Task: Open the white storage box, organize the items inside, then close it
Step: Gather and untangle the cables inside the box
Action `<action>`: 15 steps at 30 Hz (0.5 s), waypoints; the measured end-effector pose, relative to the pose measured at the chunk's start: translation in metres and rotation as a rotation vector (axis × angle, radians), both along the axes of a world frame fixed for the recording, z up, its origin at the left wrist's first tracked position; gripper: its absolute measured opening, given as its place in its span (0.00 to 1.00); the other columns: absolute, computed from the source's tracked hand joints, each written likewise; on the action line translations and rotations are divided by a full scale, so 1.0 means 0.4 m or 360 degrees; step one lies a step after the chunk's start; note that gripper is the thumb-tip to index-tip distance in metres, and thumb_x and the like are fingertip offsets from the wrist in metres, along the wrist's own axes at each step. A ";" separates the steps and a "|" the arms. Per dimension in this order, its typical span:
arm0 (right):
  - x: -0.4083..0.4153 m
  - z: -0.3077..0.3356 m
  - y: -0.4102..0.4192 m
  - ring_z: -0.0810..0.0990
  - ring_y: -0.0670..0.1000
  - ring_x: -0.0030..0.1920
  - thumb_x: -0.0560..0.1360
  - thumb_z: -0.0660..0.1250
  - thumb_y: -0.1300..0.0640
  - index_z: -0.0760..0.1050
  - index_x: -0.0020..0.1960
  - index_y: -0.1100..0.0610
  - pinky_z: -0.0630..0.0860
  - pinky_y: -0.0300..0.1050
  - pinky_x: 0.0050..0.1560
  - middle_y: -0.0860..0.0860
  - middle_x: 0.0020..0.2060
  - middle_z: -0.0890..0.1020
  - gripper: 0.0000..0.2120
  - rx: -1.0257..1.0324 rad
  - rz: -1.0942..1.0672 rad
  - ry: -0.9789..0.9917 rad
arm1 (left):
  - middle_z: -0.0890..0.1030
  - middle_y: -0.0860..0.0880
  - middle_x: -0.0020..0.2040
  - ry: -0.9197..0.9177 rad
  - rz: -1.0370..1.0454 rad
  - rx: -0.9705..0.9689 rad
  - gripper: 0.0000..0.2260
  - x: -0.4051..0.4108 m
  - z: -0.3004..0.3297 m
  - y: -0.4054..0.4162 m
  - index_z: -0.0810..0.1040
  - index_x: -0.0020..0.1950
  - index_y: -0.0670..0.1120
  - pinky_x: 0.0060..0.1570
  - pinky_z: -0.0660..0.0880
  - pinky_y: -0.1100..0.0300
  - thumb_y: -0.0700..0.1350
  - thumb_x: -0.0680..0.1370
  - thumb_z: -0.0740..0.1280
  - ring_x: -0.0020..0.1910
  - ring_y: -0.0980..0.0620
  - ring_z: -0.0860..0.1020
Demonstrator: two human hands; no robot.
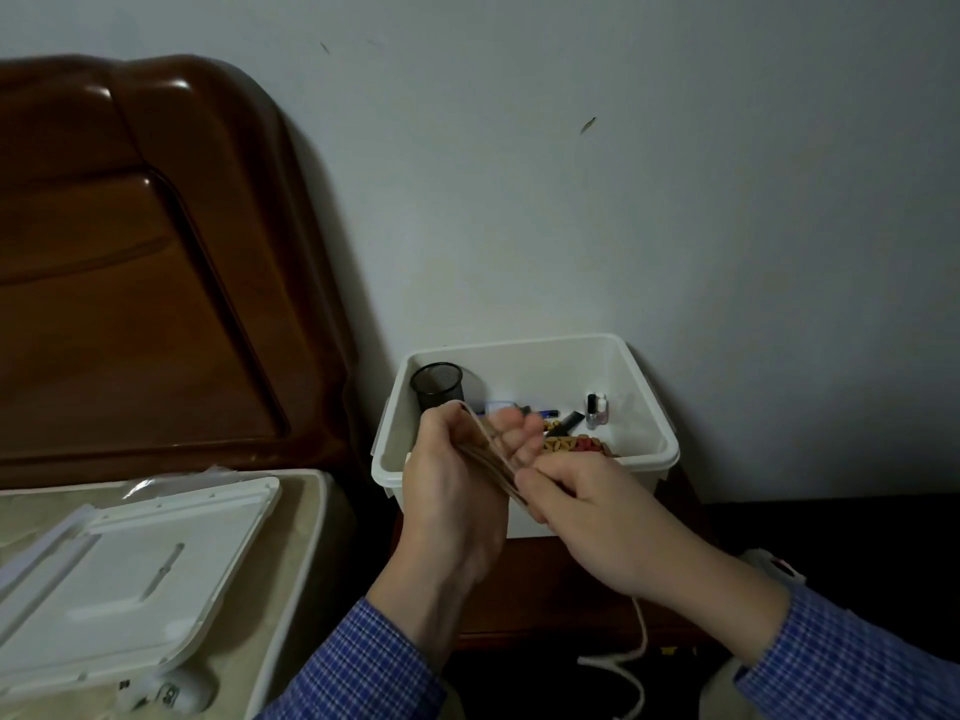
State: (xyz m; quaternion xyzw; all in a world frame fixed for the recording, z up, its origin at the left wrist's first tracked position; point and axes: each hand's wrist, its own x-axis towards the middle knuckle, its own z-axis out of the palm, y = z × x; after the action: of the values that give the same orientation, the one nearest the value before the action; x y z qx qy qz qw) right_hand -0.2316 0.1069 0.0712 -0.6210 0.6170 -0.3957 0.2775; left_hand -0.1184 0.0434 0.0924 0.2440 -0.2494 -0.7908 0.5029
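White storage box sits open on a dark wooden nightstand, pushed to its back edge against the wall, lid off. Inside: black mesh pen cup upright in the back-left corner, a small glass bottle w/ dark cap toward the right, pens & batteries-looking bits along the middle, a heap of tan and red small pieces near the front; can't tell what those are. Both hands hover over the box's front-left corner, holding a thin stack of flat tan sticks or cards; exact item unclear. Left hand cups the stack, fingers curled round its far side; right hand pinches the near lower end. Stack's long axis runs diagonally, upper-left to lower-right, so the box interior lies straight ahead & just below both hands; left hand is nearer the pen cup. Likely step: squaring the stack before setting it back in. Lid lies upside-up on the bed to the left, well apart from the box. White cord dangles off the nightstand's front.
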 end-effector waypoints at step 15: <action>0.020 -0.006 0.037 0.73 0.43 0.36 0.83 0.48 0.40 0.62 0.40 0.40 0.70 0.45 0.37 0.45 0.34 0.74 0.14 -0.0060 0.0050 0.0442 | 0.56 0.52 0.28 0.0241 0.0070 0.0063 0.12 0.015 -0.007 -0.006 0.65 0.34 0.48 0.29 0.60 0.58 0.45 0.78 0.55 0.24 0.53 0.57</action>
State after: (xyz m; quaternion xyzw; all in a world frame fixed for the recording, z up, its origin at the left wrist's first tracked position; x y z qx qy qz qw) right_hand -0.2235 0.1219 0.0689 -0.6845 0.6321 -0.3131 0.1840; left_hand -0.1126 0.0412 0.0895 0.1988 -0.1896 -0.8005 0.5327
